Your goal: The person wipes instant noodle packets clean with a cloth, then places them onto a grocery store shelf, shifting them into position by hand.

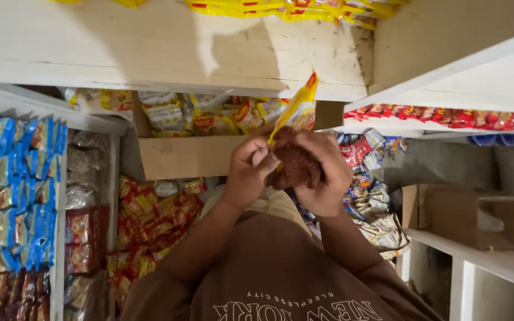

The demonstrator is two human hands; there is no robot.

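Brown cloth (pixel 295 163) and a yellow packet (pixel 297 110) are grasped by both hands, left hand (pixel 248 172), right hand (pixel 328 175), before a cardboard box (pixel 179 156) of packets at the shelf edge.

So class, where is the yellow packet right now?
In the head view, the yellow packet is just right of centre, held up by both hands, the left hand and right hand, with a brown cloth, in front of the cardboard box of packets.
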